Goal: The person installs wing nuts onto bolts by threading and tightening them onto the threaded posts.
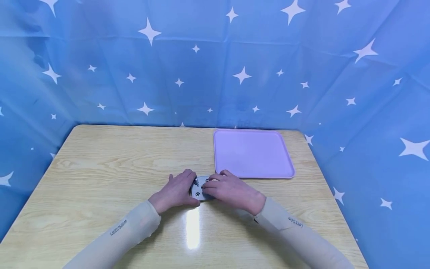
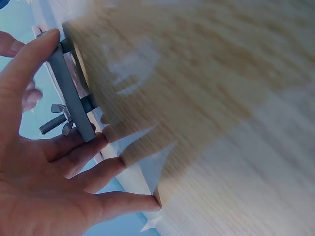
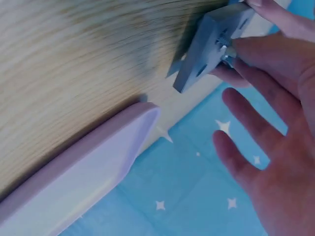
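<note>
A thick grey metal plate (image 1: 201, 197) with holes sits on short dark feet on the table. My left hand (image 1: 177, 189) holds it at the left end, thumb on the near edge and fingers at the far edge. Near that end a wing nut (image 2: 68, 120) sits on a threaded bolt (image 2: 51, 125) that sticks up from the plate. My right hand (image 1: 233, 191) reaches over the right part of the plate. Its thumb and index finger pinch a second, shiny wing nut (image 3: 228, 55), while its other fingers spread away from the plate.
A shallow lilac tray (image 1: 252, 153) lies at the table's back right, just beyond my right hand. The wood-grain table (image 1: 111, 168) bears a bright light reflection near its front. A blue curtain (image 1: 201, 67) with white stars hangs behind it and along both sides.
</note>
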`<state>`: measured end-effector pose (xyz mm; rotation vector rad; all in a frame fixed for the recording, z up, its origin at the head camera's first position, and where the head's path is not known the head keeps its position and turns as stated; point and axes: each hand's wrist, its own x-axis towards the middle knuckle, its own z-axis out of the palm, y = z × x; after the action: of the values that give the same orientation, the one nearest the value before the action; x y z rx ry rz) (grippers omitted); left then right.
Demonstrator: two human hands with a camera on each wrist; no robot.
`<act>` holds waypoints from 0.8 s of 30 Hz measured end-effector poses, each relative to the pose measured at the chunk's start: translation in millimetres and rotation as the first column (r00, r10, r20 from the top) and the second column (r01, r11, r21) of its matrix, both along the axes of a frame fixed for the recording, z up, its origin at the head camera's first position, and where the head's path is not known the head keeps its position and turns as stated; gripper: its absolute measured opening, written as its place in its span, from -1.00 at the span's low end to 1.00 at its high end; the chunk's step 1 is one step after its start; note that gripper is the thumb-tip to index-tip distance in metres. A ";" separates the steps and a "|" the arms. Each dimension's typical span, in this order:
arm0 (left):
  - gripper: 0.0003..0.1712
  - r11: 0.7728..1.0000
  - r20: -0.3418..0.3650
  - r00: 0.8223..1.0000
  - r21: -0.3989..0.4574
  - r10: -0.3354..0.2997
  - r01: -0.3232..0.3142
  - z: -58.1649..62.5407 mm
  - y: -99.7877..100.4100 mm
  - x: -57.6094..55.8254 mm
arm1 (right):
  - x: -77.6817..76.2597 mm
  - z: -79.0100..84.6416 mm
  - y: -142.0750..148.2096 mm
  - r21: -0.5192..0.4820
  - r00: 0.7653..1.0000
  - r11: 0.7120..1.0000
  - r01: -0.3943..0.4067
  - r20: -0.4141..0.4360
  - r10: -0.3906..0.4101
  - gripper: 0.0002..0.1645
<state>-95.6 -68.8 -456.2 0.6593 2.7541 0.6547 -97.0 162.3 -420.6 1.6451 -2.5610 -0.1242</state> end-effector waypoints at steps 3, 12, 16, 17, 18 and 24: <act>-0.19 1.000 0.003 1.000 0.004 -0.001 0.001 -0.1 0.7 0.2 | -0.7 -2.3 1.3 0.011 0.999 1.000 -0.023 -0.038 0.023 -0.65; -0.17 1.000 -0.004 1.000 0.005 0.002 -0.002 -0.5 0.5 1.6 | 2.3 -13.2 -6.0 -0.063 0.994 0.995 0.078 -0.074 -0.082 -0.88; -0.18 1.000 -0.008 1.000 0.012 -0.003 0.003 1.2 1.4 0.6 | 4.4 -16.8 -11.7 -0.090 0.985 0.983 0.161 -0.051 -0.166 -0.83; -0.18 1.000 -0.009 1.000 0.010 -0.006 0.006 1.7 1.5 0.4 | 5.0 -17.1 -13.2 -0.101 0.981 0.978 0.183 -0.043 -0.188 -0.81; -0.18 1.000 -0.010 1.000 0.011 -0.008 0.008 2.1 1.5 0.5 | 5.7 -17.2 -14.7 -0.116 0.977 0.972 0.205 -0.032 -0.210 -0.80; -0.19 1.000 -0.005 1.000 0.017 0.001 -0.001 3.8 0.7 1.6 | 12.0 -22.5 -23.6 -0.215 0.947 0.929 0.300 -0.051 -0.318 -0.70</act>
<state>-94.0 -68.0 -452.4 0.6634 2.7564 0.6784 -85.1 138.6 -443.2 1.1336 -2.6451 0.0456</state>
